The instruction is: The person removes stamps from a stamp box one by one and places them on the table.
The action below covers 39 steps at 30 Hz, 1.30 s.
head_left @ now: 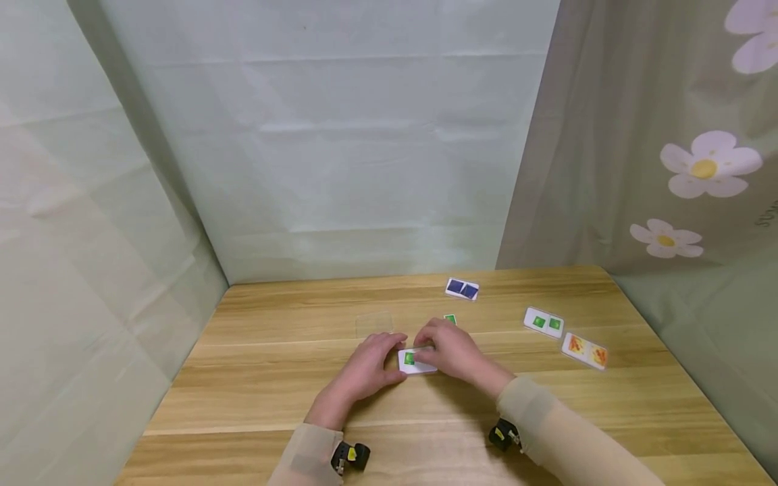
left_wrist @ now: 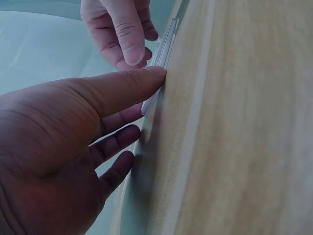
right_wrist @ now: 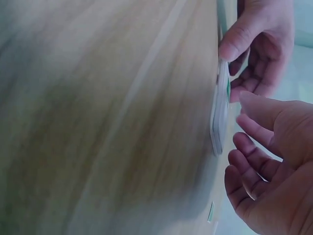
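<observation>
A white card (head_left: 408, 369) with a green square on its face lies in the middle of the wooden table. My left hand (head_left: 367, 368) grips its left end, thumb at the near edge and forefinger at the far edge. Seen edge-on in the right wrist view, the card (right_wrist: 220, 117) looks layered. My right hand (head_left: 452, 351) hovers over the card's right part, covering some of it. Its fingers (right_wrist: 247, 166) are loosely bent, and nothing shows between thumb and forefinger. Beyond that hand lies a small green piece (head_left: 450, 318), partly hidden.
A clear, see-through sheet (head_left: 373, 324) lies beyond my left hand. At the back is a card with two dark blue squares (head_left: 462, 289). To the right lie a card with two green squares (head_left: 543, 322) and one with orange pictures (head_left: 585, 351). Curtains border the table (head_left: 273, 405).
</observation>
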{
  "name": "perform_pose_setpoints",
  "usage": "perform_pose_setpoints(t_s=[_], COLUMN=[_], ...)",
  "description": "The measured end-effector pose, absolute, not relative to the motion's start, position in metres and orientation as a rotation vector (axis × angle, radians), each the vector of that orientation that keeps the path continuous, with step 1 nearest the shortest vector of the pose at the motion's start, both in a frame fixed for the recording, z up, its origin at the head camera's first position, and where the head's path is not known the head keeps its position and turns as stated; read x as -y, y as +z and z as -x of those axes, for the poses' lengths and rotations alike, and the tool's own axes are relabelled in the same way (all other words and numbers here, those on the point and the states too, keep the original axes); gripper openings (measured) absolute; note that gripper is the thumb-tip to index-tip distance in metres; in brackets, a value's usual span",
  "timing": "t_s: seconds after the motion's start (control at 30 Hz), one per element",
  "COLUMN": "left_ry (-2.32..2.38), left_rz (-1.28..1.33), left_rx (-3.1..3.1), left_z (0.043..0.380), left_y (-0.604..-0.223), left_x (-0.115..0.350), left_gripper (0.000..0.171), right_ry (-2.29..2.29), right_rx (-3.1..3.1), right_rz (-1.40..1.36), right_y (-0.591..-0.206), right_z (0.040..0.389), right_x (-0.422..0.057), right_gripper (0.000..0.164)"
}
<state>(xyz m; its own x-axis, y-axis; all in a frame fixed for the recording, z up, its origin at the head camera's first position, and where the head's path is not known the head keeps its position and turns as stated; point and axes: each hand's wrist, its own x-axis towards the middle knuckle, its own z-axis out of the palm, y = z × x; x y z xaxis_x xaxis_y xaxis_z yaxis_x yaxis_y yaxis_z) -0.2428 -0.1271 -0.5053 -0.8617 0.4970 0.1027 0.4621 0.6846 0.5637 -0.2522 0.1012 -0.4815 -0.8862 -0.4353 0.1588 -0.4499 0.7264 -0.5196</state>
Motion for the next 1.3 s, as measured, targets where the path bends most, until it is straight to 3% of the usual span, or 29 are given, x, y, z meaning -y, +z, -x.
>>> perform_pose_setpoints(t_s=[0.53, 1.3], left_ry=[0.916, 0.926], left_rz=[-0.827, -0.835], left_rx=[-2.838, -2.841], left_z=[0.2429, 0.2426], left_y=[-0.505, -0.5089], left_x=[0.1272, 0.1279], left_gripper=[0.069, 0.069], right_ry=[0.763, 0.879], right_rx=[2.907, 2.965], right_rz=[-0.748, -0.709], right_y=[-0.486, -0.482], right_z=[0.2508, 0.2525], right_x=[-0.0953, -0.0921], right_gripper=[0.026, 0.02])
